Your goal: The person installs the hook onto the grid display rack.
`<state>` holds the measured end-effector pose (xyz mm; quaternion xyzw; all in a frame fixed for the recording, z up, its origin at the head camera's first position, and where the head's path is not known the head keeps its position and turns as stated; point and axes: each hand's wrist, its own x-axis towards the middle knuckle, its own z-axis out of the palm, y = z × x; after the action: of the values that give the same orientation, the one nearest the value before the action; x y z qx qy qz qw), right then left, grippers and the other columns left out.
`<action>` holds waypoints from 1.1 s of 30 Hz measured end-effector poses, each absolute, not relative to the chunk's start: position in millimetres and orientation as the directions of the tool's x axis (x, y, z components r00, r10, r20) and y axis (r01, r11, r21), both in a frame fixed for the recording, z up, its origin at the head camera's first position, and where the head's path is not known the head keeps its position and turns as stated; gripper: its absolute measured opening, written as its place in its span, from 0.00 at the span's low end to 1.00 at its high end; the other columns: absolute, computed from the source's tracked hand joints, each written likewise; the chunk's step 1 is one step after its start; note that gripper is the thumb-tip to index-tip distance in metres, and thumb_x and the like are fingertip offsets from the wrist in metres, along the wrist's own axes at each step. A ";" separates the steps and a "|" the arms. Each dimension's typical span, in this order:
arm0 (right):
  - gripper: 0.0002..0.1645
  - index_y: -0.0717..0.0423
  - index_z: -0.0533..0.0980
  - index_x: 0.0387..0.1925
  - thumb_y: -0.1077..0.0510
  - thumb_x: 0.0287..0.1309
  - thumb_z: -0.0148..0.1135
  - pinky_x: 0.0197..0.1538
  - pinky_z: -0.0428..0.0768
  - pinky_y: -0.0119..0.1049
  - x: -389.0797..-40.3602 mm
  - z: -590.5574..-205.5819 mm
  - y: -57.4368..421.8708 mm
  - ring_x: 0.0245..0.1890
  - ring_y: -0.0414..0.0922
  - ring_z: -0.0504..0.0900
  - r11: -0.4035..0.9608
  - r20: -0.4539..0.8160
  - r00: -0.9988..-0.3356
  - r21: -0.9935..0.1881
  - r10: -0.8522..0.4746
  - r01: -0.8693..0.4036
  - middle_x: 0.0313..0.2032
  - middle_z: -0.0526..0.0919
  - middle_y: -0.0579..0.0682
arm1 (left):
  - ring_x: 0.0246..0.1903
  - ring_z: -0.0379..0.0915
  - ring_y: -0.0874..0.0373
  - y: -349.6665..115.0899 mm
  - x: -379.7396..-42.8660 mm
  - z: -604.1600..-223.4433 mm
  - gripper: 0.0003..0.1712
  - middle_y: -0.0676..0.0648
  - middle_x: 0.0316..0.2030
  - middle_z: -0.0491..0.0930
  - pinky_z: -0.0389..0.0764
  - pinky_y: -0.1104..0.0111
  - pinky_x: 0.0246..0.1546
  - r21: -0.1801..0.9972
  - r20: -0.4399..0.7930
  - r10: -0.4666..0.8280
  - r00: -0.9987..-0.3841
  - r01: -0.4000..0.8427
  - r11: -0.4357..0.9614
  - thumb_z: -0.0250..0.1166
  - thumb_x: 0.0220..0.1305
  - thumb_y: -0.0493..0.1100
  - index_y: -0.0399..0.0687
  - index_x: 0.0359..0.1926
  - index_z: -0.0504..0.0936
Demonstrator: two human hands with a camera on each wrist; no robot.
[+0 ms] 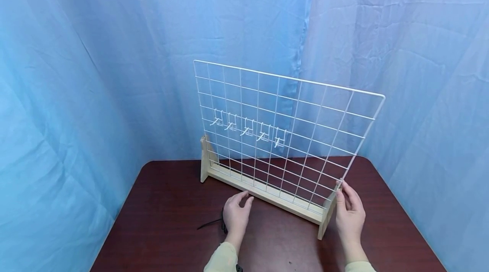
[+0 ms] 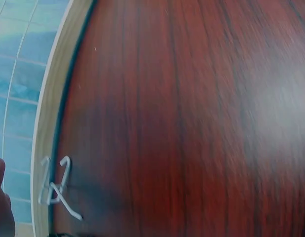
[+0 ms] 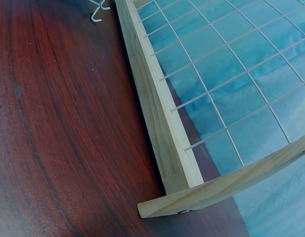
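Note:
A white wire grid panel (image 1: 313, 110) stands in a pale wooden base (image 1: 267, 195), angled across the table. Several white wire hooks (image 1: 248, 127) hang in a row on it, left of its middle. My right hand (image 1: 350, 217) grips the right wooden upright (image 1: 326, 212) near its top, where the panel's side edge meets it. My left hand (image 1: 237, 217) is in front of the base's middle, fingers loosely bent, thumb and fingertips apart. One loose white hook (image 2: 56, 192) shows near the base in the left wrist view, apart from the visible fingers; in the head view it is hidden.
The dark red wooden table (image 1: 164, 221) has rounded far corners. Blue curtains (image 1: 153, 51) hang close behind it and along both sides. A thin black cord (image 1: 210, 223) is beside my left wrist. The left wooden upright (image 1: 205, 159) is toward the table's back.

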<state>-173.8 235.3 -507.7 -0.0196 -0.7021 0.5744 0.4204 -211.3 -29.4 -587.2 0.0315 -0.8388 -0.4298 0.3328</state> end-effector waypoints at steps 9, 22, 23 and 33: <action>0.19 0.73 0.75 0.56 0.75 0.64 0.55 0.53 0.75 0.22 -174.2 -506.8 235.4 0.50 0.28 0.79 0.338 0.570 -0.647 -0.822 0.507 -0.459 0.53 0.82 0.54 | 0.35 0.82 0.52 -51.6 -207.7 -599.4 0.15 0.50 0.33 0.87 0.78 0.59 0.47 0.619 0.635 -0.250 -0.731 0.287 0.731 0.79 0.45 0.38 0.44 0.38 0.89; 0.19 0.69 0.76 0.57 0.74 0.65 0.55 0.53 0.75 0.21 -173.2 -507.0 234.9 0.50 0.28 0.79 0.348 0.561 -0.652 -0.828 0.510 -0.441 0.53 0.82 0.53 | 0.37 0.82 0.53 -68.7 -204.2 -619.2 0.20 0.49 0.34 0.87 0.73 0.52 0.56 0.503 0.709 -0.165 -0.686 0.327 0.800 0.82 0.38 0.40 0.46 0.38 0.89; 0.19 0.69 0.76 0.57 0.74 0.65 0.55 0.53 0.75 0.21 -173.1 -507.2 234.9 0.50 0.28 0.79 0.345 0.561 -0.652 -0.828 0.511 -0.442 0.53 0.82 0.53 | 0.38 0.82 0.52 -69.8 -204.0 -619.8 0.21 0.49 0.35 0.87 0.73 0.51 0.56 0.495 0.712 -0.158 -0.684 0.330 0.804 0.83 0.37 0.40 0.46 0.38 0.89; 0.19 0.70 0.76 0.57 0.74 0.65 0.55 0.53 0.75 0.20 -173.5 -507.8 234.6 0.50 0.28 0.79 0.342 0.564 -0.650 -0.826 0.509 -0.448 0.53 0.82 0.52 | 0.46 0.80 0.46 -79.9 -202.8 -627.9 0.24 0.49 0.37 0.87 0.68 0.52 0.61 0.432 0.742 -0.096 -0.664 0.363 0.826 0.84 0.31 0.43 0.44 0.36 0.89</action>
<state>-173.5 234.6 -507.8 -0.0217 -0.7046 0.5732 0.4177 -202.8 -79.9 -627.9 -0.0773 -0.8663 -0.2850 0.4028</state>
